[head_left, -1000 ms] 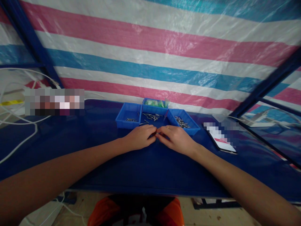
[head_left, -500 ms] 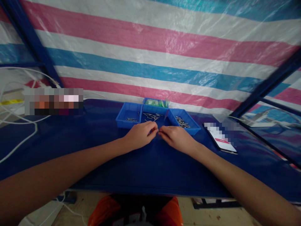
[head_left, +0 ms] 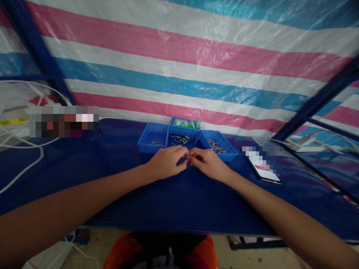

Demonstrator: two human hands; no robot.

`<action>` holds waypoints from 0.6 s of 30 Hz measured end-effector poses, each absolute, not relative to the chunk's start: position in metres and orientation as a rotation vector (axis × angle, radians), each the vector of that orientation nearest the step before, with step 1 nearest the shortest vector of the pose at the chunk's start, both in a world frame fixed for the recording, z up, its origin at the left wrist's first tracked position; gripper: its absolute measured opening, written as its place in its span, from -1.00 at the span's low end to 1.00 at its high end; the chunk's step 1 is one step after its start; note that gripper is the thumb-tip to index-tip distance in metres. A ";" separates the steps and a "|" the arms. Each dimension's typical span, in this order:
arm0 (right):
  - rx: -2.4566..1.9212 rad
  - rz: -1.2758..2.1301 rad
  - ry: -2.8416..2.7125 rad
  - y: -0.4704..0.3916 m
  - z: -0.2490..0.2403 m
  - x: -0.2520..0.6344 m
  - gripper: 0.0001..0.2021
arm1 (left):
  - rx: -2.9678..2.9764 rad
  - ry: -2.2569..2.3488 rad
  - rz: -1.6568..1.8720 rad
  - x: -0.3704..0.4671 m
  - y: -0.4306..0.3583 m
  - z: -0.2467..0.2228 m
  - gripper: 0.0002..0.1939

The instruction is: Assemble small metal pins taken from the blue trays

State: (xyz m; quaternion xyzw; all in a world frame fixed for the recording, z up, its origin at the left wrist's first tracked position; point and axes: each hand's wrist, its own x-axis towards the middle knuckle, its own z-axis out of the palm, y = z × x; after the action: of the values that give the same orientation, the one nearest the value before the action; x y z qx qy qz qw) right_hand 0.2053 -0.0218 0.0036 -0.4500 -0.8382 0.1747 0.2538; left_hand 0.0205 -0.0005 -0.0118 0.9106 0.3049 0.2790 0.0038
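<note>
My left hand (head_left: 168, 161) and my right hand (head_left: 209, 163) meet fingertip to fingertip above the table, just in front of the blue bins. Between their pinched fingers shows a bit of a small silvery metal piece (head_left: 190, 154); most of it is hidden, so its exact kind is unclear. Beyond the hands lie several thin metal pieces (head_left: 181, 139), like screws or rivets, loose on the table. The left blue bin (head_left: 142, 143) holds a few small metal pieces, while the right blue bin (head_left: 228, 154) holds a larger heap.
A rear blue bin (head_left: 185, 130) contains green and clear plastic packets (head_left: 186, 123). To the right lies a phone (head_left: 263, 170) on the dark blue table (head_left: 174, 201). White cables (head_left: 42, 158) run along the left side. A striped plastic sheet (head_left: 179, 71) hangs behind, between blue metal posts.
The fingers of both hands have shifted slightly around the small metal piece, the right fingertips now closer to the left and more curled. The bins and loose pieces stay put.
</note>
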 end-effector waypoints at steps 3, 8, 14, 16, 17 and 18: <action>-1.191 0.618 -2.226 -0.021 0.003 0.205 -0.82 | 2.896 1.003 0.895 0.020 0.000 -0.013 -0.89; -1.152 0.691 -2.182 -0.022 0.004 0.205 -0.74 | 3.002 1.013 0.924 0.019 0.002 -0.010 -0.85; -1.145 0.732 -2.143 -0.019 0.004 0.206 -0.63 | 3.223 1.006 0.986 0.014 0.002 -0.003 -0.81; -1.152 0.719 -2.152 -0.019 0.004 0.207 -0.62 | 3.276 1.004 1.035 0.013 0.003 -0.001 -0.81; -1.158 0.692 -2.176 -0.018 0.004 0.207 -0.62 | 3.301 1.001 1.053 0.012 0.003 0.001 -0.81; -1.167 0.636 -2.217 -0.018 0.004 0.207 -0.62 | 3.326 1.001 1.061 0.011 0.004 0.003 -0.81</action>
State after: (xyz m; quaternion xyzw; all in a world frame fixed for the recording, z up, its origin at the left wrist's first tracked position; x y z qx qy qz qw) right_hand 0.2070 -0.0183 0.0037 -0.4342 -0.8247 0.2365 0.2746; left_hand 0.0111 0.0042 0.0030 0.8884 0.2673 0.2835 -0.2428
